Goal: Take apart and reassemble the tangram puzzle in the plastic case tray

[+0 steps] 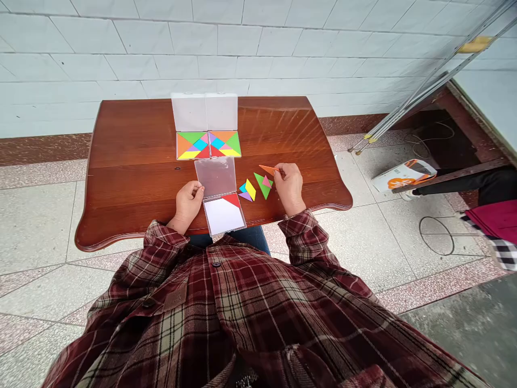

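Observation:
My right hand (288, 186) pinches an orange triangle piece (268, 169) just above the table. My left hand (189, 199) rests with curled fingers against the left edge of an open clear case (216, 177). The case's white tray (223, 216) holds a red triangle (232, 200) in its top right corner. Loose pieces lie between the case and my right hand: a yellow piece (251, 189), a green triangle (261, 185), a pink piece (267, 181), a purple piece (245, 196) and a small blue one (243, 188).
Two more open cases (208, 144) filled with coloured pieces lie at the far middle of the brown wooden table (133, 161). A white tiled wall stands behind. On the floor to the right are a white and orange box (402, 175), metal poles and cables.

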Tool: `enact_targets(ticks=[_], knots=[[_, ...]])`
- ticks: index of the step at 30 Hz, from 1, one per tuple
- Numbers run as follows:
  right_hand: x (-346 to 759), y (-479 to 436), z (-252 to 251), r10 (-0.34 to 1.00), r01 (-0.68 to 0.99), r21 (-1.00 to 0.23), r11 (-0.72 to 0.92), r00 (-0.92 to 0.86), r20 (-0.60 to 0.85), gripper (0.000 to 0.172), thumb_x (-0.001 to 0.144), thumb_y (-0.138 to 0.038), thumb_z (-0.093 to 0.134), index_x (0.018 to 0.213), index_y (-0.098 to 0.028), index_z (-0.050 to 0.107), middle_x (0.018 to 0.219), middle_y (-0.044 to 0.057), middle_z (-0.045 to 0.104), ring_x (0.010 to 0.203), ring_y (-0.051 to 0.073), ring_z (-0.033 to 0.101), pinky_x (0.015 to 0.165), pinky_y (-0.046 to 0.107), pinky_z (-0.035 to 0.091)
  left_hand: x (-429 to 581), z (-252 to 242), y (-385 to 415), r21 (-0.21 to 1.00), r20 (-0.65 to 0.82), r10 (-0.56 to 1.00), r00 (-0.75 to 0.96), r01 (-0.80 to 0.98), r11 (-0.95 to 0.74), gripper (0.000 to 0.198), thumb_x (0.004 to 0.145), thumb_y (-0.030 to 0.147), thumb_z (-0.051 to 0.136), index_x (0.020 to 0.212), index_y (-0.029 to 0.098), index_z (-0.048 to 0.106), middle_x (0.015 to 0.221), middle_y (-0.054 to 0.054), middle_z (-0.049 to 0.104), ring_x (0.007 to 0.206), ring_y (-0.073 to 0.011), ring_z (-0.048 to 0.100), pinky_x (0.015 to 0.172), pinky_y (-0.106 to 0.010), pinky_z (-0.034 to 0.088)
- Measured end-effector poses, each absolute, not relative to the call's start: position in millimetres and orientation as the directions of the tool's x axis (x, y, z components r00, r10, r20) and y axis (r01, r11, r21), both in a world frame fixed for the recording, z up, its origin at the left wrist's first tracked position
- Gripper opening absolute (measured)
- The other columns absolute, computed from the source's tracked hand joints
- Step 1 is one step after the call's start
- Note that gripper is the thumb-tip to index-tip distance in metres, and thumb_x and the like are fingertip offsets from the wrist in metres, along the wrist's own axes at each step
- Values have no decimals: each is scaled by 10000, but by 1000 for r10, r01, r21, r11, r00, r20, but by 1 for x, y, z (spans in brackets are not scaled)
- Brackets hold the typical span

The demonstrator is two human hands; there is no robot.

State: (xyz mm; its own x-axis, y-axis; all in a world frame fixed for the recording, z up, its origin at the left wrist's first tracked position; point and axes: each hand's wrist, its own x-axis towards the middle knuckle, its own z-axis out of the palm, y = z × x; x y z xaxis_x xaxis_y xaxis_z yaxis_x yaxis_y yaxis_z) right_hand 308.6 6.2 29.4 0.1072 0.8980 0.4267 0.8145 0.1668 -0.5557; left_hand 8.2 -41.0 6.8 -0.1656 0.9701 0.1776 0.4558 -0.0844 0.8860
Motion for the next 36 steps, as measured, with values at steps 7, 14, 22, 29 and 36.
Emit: enact_targets(ticks=[7,14,22,29,36], knots=[[303,2,34,912,801,-582,140,124,390,154,827,-222,482,843,-195,632,816,54,578,761,190,545,732,336,467,7,4,-41,888,174,970,-168,453,-81,99,789,282,547,743,194,549,689,17,585,636,-112,532,642,-251,427],[287,-6,44,932,747,-646,157,104,348,125,819,-242,503,852,-195,615,794,32,586,715,164,534,699,303,443,8,6,-41,897,167,971,-171,435,-78,91,785,277,546,741,197,546,683,17,583,631,-113,531,641,-253,432],[275,-14,53,940,686,-700,198,70,335,125,818,-261,512,863,-191,605,788,15,575,696,140,509,673,279,425,7,4,-41,892,165,973,-162,446,-77,100,791,285,540,740,199,542,680,22,579,628,-108,527,643,-246,429],[261,-26,57,982,494,-853,170,-15,187,155,808,-345,526,839,-203,582,738,-6,557,662,125,500,649,269,427,8,7,-41,893,154,974,-166,446,-66,92,785,276,540,731,201,536,670,23,567,616,-109,514,630,-245,428],[231,-41,55,981,195,-981,15,-192,-23,281,721,-481,647,780,-220,559,660,-40,527,587,100,485,580,258,437,8,7,-40,885,158,973,-170,462,-63,93,786,271,539,728,199,533,675,23,563,622,-108,515,639,-243,431]])
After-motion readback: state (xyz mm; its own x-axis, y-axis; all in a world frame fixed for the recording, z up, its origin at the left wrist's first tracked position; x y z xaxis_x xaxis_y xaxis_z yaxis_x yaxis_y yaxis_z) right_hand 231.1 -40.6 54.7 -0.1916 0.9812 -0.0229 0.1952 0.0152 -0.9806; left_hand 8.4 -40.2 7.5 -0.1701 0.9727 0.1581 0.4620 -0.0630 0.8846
